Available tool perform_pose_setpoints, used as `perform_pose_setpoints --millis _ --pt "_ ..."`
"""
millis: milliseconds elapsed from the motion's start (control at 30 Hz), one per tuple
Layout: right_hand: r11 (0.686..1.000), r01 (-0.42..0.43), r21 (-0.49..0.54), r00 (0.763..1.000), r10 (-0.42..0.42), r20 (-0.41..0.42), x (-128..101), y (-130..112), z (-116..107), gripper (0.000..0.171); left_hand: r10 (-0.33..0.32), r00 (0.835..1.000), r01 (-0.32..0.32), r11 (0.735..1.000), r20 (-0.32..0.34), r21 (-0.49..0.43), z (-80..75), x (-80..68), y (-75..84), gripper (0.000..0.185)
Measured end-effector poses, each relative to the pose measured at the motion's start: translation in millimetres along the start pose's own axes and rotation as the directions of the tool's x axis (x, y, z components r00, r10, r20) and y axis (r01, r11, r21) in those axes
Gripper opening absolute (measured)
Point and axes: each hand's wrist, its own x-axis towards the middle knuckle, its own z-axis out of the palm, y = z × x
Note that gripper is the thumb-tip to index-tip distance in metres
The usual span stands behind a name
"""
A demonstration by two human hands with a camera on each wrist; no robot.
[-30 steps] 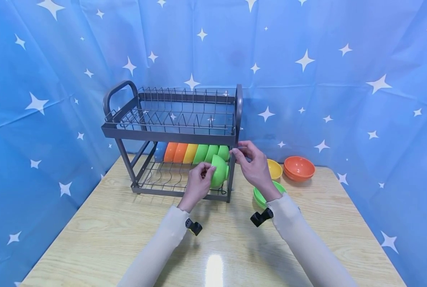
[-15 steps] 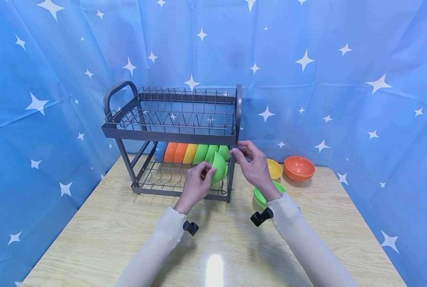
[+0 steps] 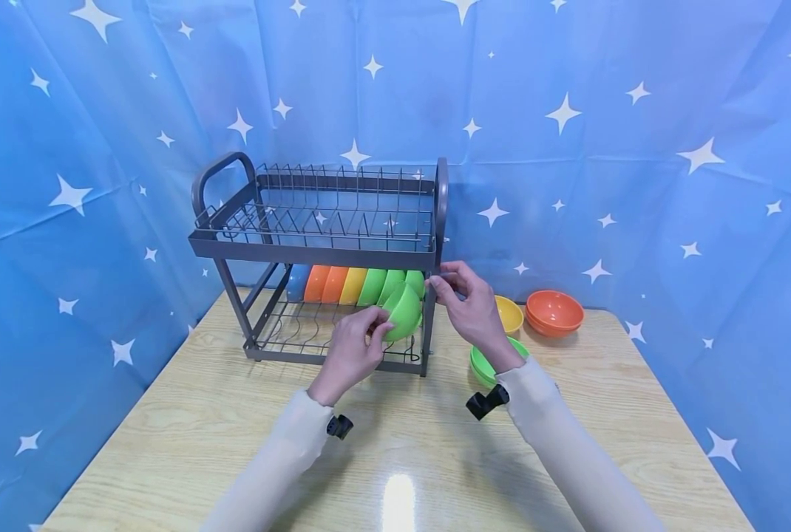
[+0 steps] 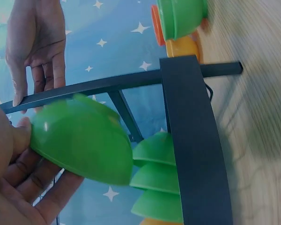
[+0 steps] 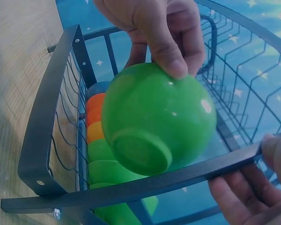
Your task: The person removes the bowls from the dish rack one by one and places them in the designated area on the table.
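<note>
Green bowl (image 3: 403,311) now tilted further into the rack's (image 3: 316,255) lower tier.
Your left hand (image 3: 350,351) pinches its rim; your right hand (image 3: 470,310) grips the frame beside it.

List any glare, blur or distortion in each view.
Head view: sharp, with a white glare patch on the table and wide-angle bending at the edges. Left wrist view: the green bowl in the left hand and the tabletop are motion-smeared. Right wrist view: fairly sharp, small highlights on the bowl.

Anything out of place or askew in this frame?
Nothing stands out. The left hand holds a green bowl tilted at the dish rack lower tier; the right hand grips the rack frame.
</note>
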Motion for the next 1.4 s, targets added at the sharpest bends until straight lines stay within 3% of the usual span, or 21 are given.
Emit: perform_pose_setpoints --millis 200,467,733,900,1067,1400 --pt "1.000 -0.004 -0.004 1.000 0.004 0.000 0 1 0 0.034 0.140 0.990 -0.140 0.989 0.000 0.051 -7.8 -5.7 0.6 0.004" --pt "1.000 -0.019 -0.005 1.000 0.019 0.020 0 2 -2 0.034 0.254 0.966 -0.258 0.962 0.050 0.094 -19.0 -10.9 5.7 0.005" --pt "0.999 -0.039 -0.006 0.996 0.040 0.079 -3 2 -7 0.040 0.320 0.942 -0.330 0.938 0.097 0.108 -29.0 -12.1 13.3 0.008" --pt "0.999 -0.034 -0.001 0.992 0.034 0.124 -5 0 -13 0.046 0.382 0.916 -0.395 0.911 0.123 0.115 -34.9 -12.7 20.4 0.004" --pt "0.995 -0.044 -0.087 0.989 0.055 0.135 -13 -3 -19 0.052 0.437 0.886 -0.456 0.881 0.152 0.124 -39.7 -14.3 26.3 0.005" --pt "0.970 0.103 -0.221 0.981 -0.062 0.186 -38 -14 -37 0.056 0.480 0.851 -0.510 0.852 0.214 0.116 -46.4 -13.3 33.1 0.003"
